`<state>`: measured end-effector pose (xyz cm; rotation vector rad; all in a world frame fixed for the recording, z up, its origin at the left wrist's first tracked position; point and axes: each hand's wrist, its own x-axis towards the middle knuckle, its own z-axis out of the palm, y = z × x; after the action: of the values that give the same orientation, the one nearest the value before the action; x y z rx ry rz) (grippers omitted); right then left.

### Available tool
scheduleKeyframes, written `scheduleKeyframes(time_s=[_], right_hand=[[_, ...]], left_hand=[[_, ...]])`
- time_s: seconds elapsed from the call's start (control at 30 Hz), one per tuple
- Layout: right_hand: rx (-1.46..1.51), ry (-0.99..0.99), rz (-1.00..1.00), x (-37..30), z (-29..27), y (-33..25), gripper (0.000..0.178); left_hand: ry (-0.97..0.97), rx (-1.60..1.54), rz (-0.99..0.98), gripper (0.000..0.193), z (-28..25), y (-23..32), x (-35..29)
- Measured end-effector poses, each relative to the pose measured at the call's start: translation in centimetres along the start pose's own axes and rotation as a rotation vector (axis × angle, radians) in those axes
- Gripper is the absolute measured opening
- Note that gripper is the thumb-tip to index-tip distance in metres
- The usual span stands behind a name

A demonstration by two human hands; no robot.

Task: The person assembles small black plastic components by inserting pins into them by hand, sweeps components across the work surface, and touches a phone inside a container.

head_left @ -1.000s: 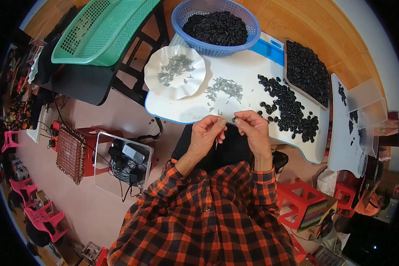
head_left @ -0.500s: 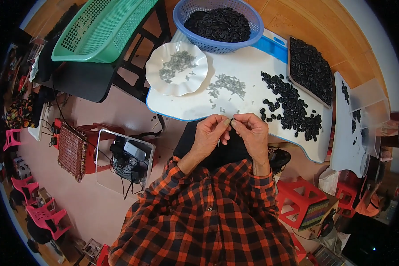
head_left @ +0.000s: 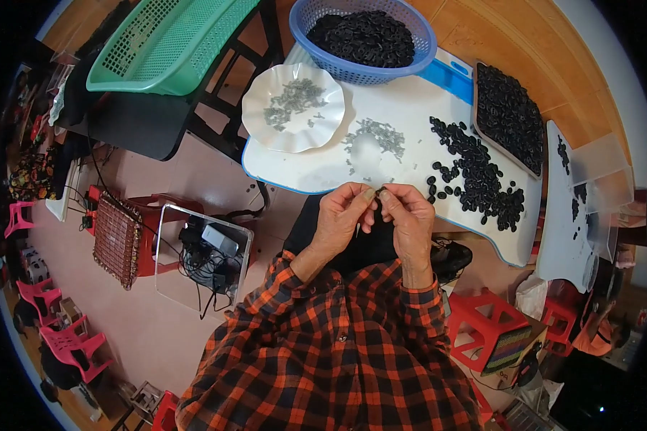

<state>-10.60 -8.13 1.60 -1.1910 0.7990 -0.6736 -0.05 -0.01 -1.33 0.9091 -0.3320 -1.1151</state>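
A small dark piece (head_left: 379, 193) sits at the centre, between the meeting fingertips of both hands, just off the near edge of the white table (head_left: 413, 108). The left hand (head_left: 343, 214) has a narrow grip, thumb and fingers pinched together at the piece; the right hand (head_left: 407, 218) closes on it just as narrowly from the other side. The piece is too small and too covered to show its shape. Taking the hands as the middle of a clock, a loose scatter of clear pieces (head_left: 390, 140) lies on the table at twelve, and beyond it a blue basket (head_left: 341, 68) holds a heap of small black pieces. At between ten and eleven a white plate (head_left: 295, 141) with a wavy rim carries more clear pieces. A spread of glossy black pieces (head_left: 474, 169) lies at half past two, and just past it, toward two, a shallow tray (head_left: 507, 154) is full of similar black ones. Farther out, a green basket (head_left: 176, 74) stands at ten, a clear box (head_left: 207, 219) with tangled cables between eight and nine, and a red stool (head_left: 474, 316) between four and five. The checked orange-and-black shirt (head_left: 316, 352) fills six.
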Motion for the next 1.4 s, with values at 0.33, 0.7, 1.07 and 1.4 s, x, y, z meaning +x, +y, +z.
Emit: scheduleKeyframes(time_s=[0.33, 0.7, 1.07, 1.4], right_hand=[[-0.004, 0.012, -0.018, -0.9, 1.7, -1.1, 0.012], [-0.042, 0.038, -0.048, -1.4, 2.5, -1.3, 0.015], [-0.068, 0.055, -0.030, -1.3, 2.3, -1.2, 0.014], [-0.006, 0.065, 0.000, -1.2, 2.3, -1.4, 0.013]], left_hand=[[0.056, -0.190, -0.048, 0.023, -0.2, 1.1, -0.2], [0.076, -0.222, -0.048, 0.024, -0.1, 1.1, -0.3], [0.121, -0.158, -0.031, 0.024, 0.2, 1.1, -0.4], [0.127, -0.068, 0.035, 0.023, 0.2, 0.6, -0.4]])
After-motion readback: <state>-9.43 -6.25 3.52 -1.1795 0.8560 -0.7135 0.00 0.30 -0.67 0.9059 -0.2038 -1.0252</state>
